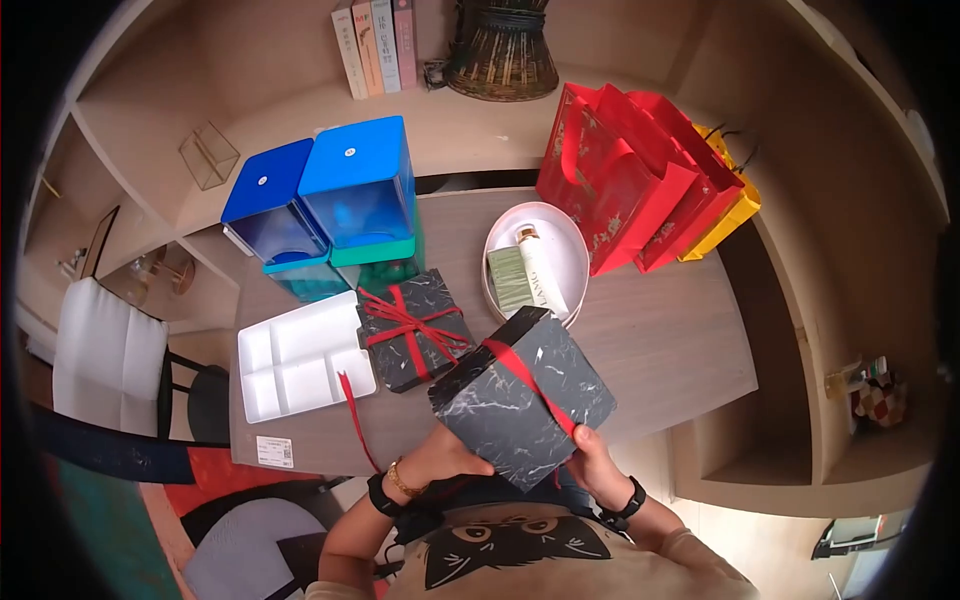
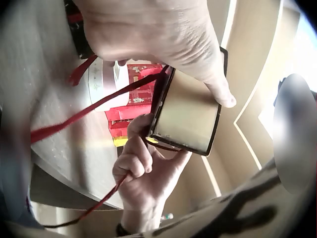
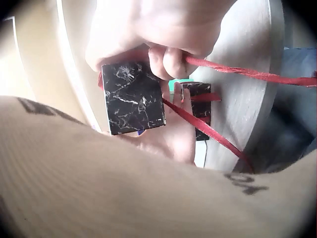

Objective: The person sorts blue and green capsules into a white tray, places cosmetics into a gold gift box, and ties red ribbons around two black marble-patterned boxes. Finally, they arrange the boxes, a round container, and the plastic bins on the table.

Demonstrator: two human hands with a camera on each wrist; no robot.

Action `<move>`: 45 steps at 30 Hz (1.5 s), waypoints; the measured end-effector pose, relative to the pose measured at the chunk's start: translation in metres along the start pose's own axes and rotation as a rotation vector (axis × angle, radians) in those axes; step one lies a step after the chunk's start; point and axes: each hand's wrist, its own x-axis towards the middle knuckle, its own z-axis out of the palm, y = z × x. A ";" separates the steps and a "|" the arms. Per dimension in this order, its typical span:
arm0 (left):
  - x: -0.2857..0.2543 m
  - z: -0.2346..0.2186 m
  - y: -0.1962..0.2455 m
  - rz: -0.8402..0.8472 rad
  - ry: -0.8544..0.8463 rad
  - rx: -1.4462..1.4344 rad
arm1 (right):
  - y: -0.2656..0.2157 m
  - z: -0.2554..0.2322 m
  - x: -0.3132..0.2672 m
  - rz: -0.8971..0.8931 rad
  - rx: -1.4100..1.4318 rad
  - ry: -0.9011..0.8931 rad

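A black marbled box (image 1: 540, 400) with a red ribbon (image 1: 528, 378) across it is held up tilted in front of the body, over the table's near edge. The left hand (image 1: 445, 460) grips its lower left side, thumb along the edge. At its right edge the right hand (image 1: 597, 465) holds the box with the thumb by the ribbon. In the left wrist view the right hand (image 2: 148, 178) has curled fingers with a ribbon strand (image 2: 106, 198) running from them. Ribbon also trails from the right hand's fingers in the right wrist view, beside the marbled box (image 3: 132, 98).
Another marbled box (image 1: 415, 330) tied with red ribbon lies beside a white divided tray (image 1: 300, 355). Behind are blue-lidded containers (image 1: 355, 155), a round box (image 1: 497, 235) holding a tube and a green box, and red bags (image 1: 610, 190). A shelf unit (image 1: 800, 420) stands right.
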 end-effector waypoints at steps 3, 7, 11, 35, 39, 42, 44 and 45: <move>-0.019 -0.019 -0.018 -0.054 -0.024 -0.241 | -0.024 0.022 -0.003 -0.042 -0.159 -0.136; -0.040 -0.042 -0.037 0.053 -0.022 -0.620 | -0.059 0.025 0.002 -0.174 -0.719 -0.391; -0.049 -0.054 -0.034 0.141 0.015 -0.934 | -0.073 0.026 0.006 -0.396 -0.838 -0.414; -0.042 -0.039 0.053 0.144 0.007 -0.955 | -0.095 -0.001 0.025 -0.459 -0.988 -0.061; -0.054 -0.029 0.049 0.074 0.410 -0.780 | -0.087 -0.008 0.037 -0.452 -1.050 0.138; -0.058 -0.045 0.025 0.138 0.508 -0.806 | -0.079 -0.013 0.044 -0.542 -1.213 0.243; -0.057 -0.053 0.014 0.160 0.548 -0.860 | -0.079 -0.009 0.044 -0.688 -1.299 0.151; -0.056 -0.054 0.012 0.169 0.569 -0.886 | -0.077 -0.006 0.043 -0.760 -1.339 0.103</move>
